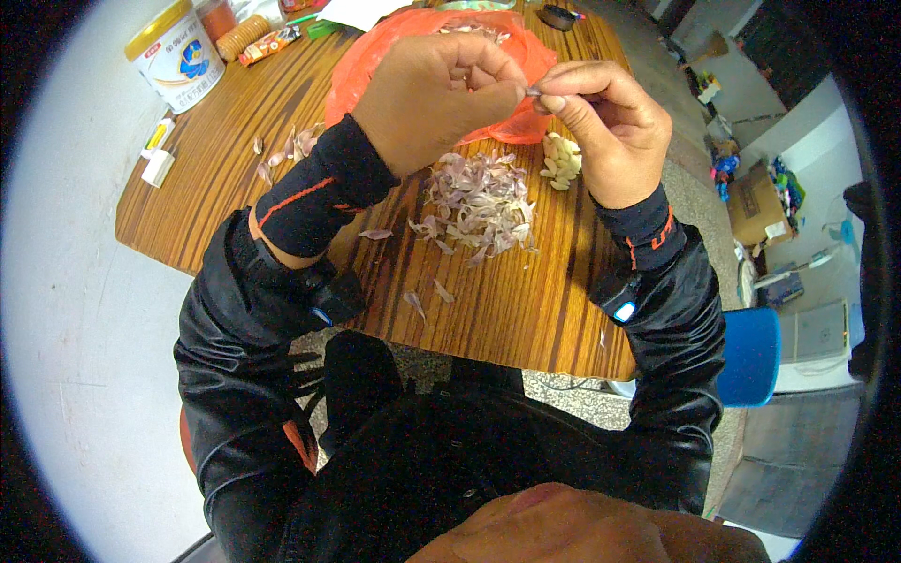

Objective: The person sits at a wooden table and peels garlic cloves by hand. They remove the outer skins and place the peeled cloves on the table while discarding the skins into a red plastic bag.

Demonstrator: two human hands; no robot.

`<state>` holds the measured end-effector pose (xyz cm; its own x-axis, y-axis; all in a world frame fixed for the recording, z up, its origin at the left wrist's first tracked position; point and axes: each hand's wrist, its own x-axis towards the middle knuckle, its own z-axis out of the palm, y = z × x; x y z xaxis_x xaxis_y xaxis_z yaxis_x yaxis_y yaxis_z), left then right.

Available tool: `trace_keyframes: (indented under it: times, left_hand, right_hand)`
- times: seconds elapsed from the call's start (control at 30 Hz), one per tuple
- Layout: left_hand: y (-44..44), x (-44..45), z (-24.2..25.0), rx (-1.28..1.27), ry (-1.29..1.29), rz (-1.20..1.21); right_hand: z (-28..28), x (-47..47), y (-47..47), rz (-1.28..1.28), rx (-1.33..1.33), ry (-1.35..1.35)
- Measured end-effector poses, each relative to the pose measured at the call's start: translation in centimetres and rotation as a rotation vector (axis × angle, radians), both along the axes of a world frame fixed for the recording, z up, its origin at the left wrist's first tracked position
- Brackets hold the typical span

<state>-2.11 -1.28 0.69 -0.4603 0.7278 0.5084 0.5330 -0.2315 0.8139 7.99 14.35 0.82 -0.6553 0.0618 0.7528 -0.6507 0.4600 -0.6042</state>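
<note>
A small purplish garlic clove (pixel 533 91) is pinched between the thumb and fingers of my right hand (pixel 626 134). My left hand (pixel 443 98) meets it from the other side, thumb and forefinger closed at its end. Both hands are raised over the near side of a red plastic bag (pixel 359 60), which lies spread with garlic (pixel 475 32) showing inside. Below the hands, a heap of papery garlic skins (pixel 482 200) rests on the wooden table (pixel 493 310). Peeled cloves (pixel 561 163) form a small pale pile left of my right wrist.
Unpeeled cloves (pixel 288 148) lie beyond my left wrist. At the far left stand a white can with a gold lid (pixel 179 60), a roll of biscuits (pixel 243 39) and a small white box (pixel 158 167). A black round object (pixel 556 17) sits at the back. A blue stool (pixel 753 359) is on the right.
</note>
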Motion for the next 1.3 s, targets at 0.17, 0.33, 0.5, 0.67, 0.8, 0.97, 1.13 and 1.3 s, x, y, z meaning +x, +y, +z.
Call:
trace_keyframes:
  times: [0.17,0.33,0.5,0.67,0.8,0.97,1.13,1.3]
  left_hand:
    - [-0.1,-0.2,0.0,-0.047,-0.056,-0.040]
    - [-0.1,-0.1,-0.1,-0.027,-0.096,-0.069]
    - [0.0,0.3,-0.2,0.003,-0.090,-0.061]
    - [0.0,0.5,-0.1,0.037,-0.088,-0.081]
    - [0.2,0.7,0.0,0.040,-0.194,-0.091]
    - [0.2,0.9,0.1,0.104,-0.262,-0.130]
    - [0.1,1.0,0.2,0.135,-0.330,-0.155]
    - [0.5,0.9,0.0,0.223,-0.349,-0.205]
  right_hand:
    - [0.2,0.2,-0.3,-0.014,0.023,0.024]
    - [-0.1,0.1,-0.4,-0.017,0.006,0.030]
    - [-0.3,0.0,-0.6,0.016,-0.059,-0.012]
    - [-0.3,-0.1,-0.4,0.108,-0.184,-0.119]
    - [-0.3,-0.8,-0.1,-0.030,0.010,0.022]
    - [-0.2,-0.3,-0.3,-0.162,0.167,0.034]
    - [-0.5,0.1,-1.2,0.019,-0.155,-0.158]
    - [-0.6,-0.1,-1.3,0.008,-0.109,-0.100]
